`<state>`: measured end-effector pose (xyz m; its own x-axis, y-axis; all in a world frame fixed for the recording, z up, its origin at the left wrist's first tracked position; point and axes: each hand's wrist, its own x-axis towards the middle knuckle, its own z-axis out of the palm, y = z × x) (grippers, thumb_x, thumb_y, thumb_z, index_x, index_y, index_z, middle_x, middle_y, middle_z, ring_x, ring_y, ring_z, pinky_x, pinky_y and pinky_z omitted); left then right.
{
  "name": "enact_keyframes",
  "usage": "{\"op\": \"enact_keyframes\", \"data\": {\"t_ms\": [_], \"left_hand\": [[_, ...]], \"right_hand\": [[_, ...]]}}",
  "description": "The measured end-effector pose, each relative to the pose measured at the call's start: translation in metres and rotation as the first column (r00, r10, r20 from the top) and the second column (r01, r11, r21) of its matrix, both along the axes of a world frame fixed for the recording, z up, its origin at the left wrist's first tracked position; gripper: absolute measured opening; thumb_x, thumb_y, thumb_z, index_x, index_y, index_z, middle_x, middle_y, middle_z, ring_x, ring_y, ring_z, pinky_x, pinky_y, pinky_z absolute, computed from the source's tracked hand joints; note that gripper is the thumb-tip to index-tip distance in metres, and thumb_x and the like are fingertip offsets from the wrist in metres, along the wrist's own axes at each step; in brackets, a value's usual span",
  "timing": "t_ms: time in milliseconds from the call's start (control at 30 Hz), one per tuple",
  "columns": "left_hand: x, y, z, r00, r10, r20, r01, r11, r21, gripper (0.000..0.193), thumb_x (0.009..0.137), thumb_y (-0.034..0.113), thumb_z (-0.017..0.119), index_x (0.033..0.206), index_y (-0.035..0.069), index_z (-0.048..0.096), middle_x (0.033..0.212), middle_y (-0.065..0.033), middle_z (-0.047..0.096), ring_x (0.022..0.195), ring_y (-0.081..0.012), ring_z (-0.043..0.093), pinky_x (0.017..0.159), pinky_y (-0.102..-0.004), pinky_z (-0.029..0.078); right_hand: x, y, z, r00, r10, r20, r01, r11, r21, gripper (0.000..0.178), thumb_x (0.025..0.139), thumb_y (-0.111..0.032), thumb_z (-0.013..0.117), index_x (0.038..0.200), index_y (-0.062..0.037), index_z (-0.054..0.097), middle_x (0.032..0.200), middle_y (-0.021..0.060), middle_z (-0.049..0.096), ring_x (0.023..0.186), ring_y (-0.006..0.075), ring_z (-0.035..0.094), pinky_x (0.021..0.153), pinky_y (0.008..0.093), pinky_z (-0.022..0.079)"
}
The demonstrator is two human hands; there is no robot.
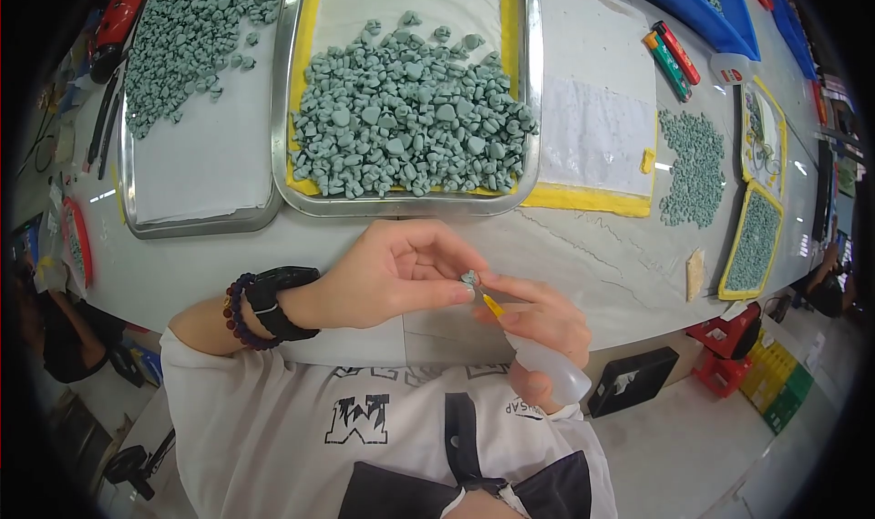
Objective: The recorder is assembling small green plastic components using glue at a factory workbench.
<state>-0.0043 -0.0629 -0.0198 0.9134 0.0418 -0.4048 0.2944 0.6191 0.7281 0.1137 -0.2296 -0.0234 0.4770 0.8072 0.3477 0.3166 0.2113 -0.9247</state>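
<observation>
My left hand (387, 277) pinches a small grey-green piece (468, 279) between thumb and fingertips, over the near edge of the table. My right hand (551, 323) is wrapped round a whitish, translucent squeeze bottle (558, 371), whose yellow tip (493, 306) points up at the piece. The thin end of the tip is close to the piece or touching it; I cannot tell which. Just beyond my hands, a metal tray (392, 206) edged inside with yellow tape holds a heap of similar grey-green pieces (410, 118).
A second tray (205, 177) with more pieces stands on the left. To the right lie a yellow-taped white sheet (592, 195), loose pieces (694, 168), red and green cutter-like tools (673, 63) and a yellow-edged small tray (749, 291). A blue bin (729, 31) stands far right.
</observation>
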Motion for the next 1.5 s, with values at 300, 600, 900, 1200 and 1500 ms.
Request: {"op": "enact_keyframes", "data": {"t_ms": [300, 600, 900, 1200, 1500], "left_hand": [[0.0, 0.001, 0.002, 0.999, -0.004, -0.036, 0.004, 1.0, 0.003, 0.025, 0.083, -0.006, 0.06, 0.107, -0.003, 0.055, 0.103, -0.0102, 0.062, 0.094, -0.0139, 0.062, 0.083, -0.0252, 0.051], [0.0, 0.001, 0.002, 0.999, -0.01, -0.035, 0.011, 1.0, 0.022, 0.024, 0.082, -0.006, 0.06, 0.106, -0.003, 0.055, 0.103, -0.0103, 0.062, 0.093, -0.014, 0.062, 0.083, -0.0257, 0.051], [0.0, 0.001, 0.001, 0.999, -0.021, -0.034, 0.021, 1.0, 0.008, 0.024, 0.082, -0.006, 0.06, 0.105, -0.003, 0.054, 0.102, -0.0113, 0.061, 0.096, -0.016, 0.061, 0.083, -0.028, 0.052], [0.003, 0.001, 0.002, 1.0, -0.026, -0.017, 0.026, 0.999, 0.043, 0.026, 0.082, -0.003, 0.062, 0.107, -0.002, 0.055, 0.101, -0.0081, 0.06, 0.093, -0.0102, 0.059, 0.084, -0.0243, 0.049], [0.002, 0.0, 0.002, 1.0, -0.021, -0.013, 0.022, 0.997, 0.072, 0.026, 0.082, -0.003, 0.062, 0.107, -0.003, 0.055, 0.101, -0.0074, 0.06, 0.092, -0.0093, 0.058, 0.084, -0.0233, 0.049]], "right_hand": [[0.004, -0.005, 0.005, 0.998, 0.066, -0.003, -0.066, 0.997, -0.045, 0.052, 0.091, -0.053, 0.038, 0.093, -0.0026, 0.052, 0.067, 0.0127, 0.062, 0.085, 0.0415, 0.064, 0.063, 0.0441, 0.054], [0.001, -0.004, 0.004, 0.999, 0.049, -0.007, -0.049, 0.998, -0.048, 0.051, 0.092, -0.051, 0.039, 0.093, -0.0022, 0.052, 0.074, 0.0135, 0.063, 0.081, 0.041, 0.065, 0.061, 0.0436, 0.054], [0.033, -0.015, 0.002, 0.863, -0.11, 0.494, 0.226, 0.957, -0.181, 0.021, 0.085, -0.023, 0.061, 0.093, -0.0045, 0.056, 0.085, 0.0134, 0.063, 0.099, 0.0368, 0.059, 0.084, 0.0471, 0.044], [0.111, -0.019, 0.04, 0.508, -0.174, 0.844, 0.527, 0.837, -0.144, 0.018, 0.07, 0.001, 0.066, 0.086, -0.0079, 0.066, 0.084, 0.0062, 0.06, 0.081, 0.0248, 0.052, 0.075, 0.0371, 0.039], [0.182, 0.018, 0.022, 0.244, 0.007, 0.97, 0.633, 0.757, -0.165, 0.007, 0.07, -0.011, 0.071, 0.074, -0.0113, 0.065, 0.082, 0.0001, 0.052, 0.085, 0.0193, 0.049, 0.08, 0.0341, 0.034]]}}
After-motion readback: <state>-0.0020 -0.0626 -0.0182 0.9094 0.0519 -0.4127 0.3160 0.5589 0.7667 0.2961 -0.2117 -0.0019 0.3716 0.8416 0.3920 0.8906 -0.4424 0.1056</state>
